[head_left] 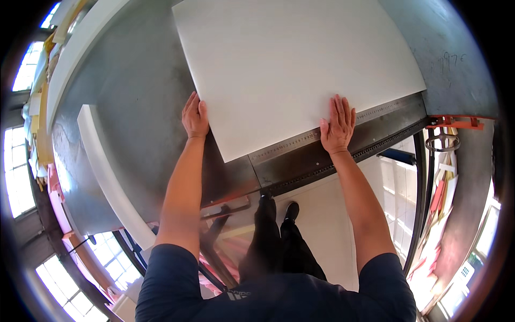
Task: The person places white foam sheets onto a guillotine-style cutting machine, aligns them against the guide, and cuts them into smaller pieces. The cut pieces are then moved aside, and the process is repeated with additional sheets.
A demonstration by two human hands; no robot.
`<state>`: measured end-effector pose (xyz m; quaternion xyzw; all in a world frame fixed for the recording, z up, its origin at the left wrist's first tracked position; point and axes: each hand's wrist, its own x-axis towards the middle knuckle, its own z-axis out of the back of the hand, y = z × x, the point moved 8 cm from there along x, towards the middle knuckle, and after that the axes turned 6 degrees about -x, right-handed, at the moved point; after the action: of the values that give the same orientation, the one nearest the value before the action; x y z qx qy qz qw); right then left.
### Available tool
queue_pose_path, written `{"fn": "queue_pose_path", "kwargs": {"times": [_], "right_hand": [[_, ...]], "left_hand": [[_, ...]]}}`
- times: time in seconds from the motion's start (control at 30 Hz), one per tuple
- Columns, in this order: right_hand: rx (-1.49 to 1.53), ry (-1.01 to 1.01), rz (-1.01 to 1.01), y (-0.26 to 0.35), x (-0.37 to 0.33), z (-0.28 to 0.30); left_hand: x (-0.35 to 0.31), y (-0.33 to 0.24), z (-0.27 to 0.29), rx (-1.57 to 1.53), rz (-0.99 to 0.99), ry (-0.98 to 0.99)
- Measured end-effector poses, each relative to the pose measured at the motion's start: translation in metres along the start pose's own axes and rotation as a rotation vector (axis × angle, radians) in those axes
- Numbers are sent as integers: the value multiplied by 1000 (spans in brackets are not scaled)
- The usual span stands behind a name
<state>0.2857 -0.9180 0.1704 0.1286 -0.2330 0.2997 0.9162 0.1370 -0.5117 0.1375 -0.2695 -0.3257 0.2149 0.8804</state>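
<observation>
A large flat white sheet or block (289, 64), perhaps foam, lies on the grey metal table (134, 102). Against its left edge rests my left hand (195, 116), the thumb along the side and the fingers stretched out. My right hand (338, 124) lies flat at the near edge, fingertips on the white surface and palm over the ruler. This metal ruler (284, 147) is set along the table's front and runs beside the near edge of the sheet. Neither hand is wrapped round anything.
A long white strip (110, 166) lies on the table's left part, and another curved white strip (80, 59) lines the far left. A handwheel (443, 142) sits below an orange bracket (462, 123) at the right. A toothed dark rail (348, 155) borders the front edge.
</observation>
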Motion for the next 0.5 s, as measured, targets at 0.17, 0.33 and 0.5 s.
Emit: {"fn": "queue_pose_path", "kwargs": {"times": [0.17, 0.33, 0.5], "right_hand": [[19, -4, 6, 5, 6, 7], [1, -26, 44, 7, 11, 13], [7, 20, 18, 14, 24, 12]], "left_hand": [[1, -4, 11, -4, -51, -27], [6, -7, 12, -53, -183, -123], [20, -18, 19, -35, -104, -39]]}}
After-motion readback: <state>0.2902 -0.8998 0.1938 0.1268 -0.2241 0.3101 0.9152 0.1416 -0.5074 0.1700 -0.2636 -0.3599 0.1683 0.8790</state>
